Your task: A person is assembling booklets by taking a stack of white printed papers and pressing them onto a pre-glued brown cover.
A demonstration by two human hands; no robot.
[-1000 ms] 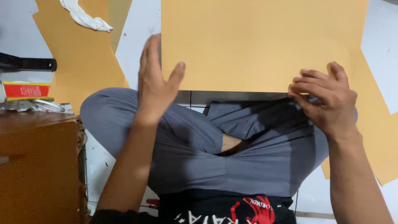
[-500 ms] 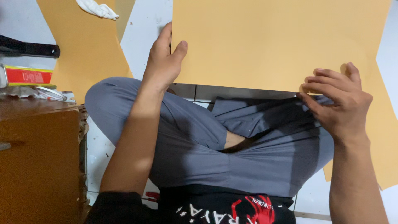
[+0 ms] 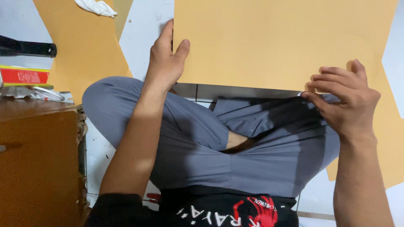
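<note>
I see the person sitting cross-legged on a white tiled floor [image 3: 143, 46], grey trousers [image 3: 202, 147] filling the middle of the view. Both hands hold one big tan paper sheet [image 3: 277, 42] up over the knees. Left hand [image 3: 166, 63] grips the sheet's left edge, thumb on the near face, fingers [image 3: 167, 31] running up along the edge; the rest of them are behind the paper, so I cannot tell how tightly they close. Right hand [image 3: 347, 98] pinches the lower right corner, fingers curled and bunched on the edge, thumb hidden. The sheet hangs roughly flat, its bottom edge just above the trousers. More tan sheets lie on the floor: one at upper left [image 3: 80, 54], one at right [image 3: 389, 143] partly under the held sheet. White cloth [image 3: 97, 7] sits on the upper left sheet. Brown wooden desk [image 3: 38, 164] at left carries a red box [image 3: 25, 76] and a black strip-like object [image 3: 27, 47] above it.
</note>
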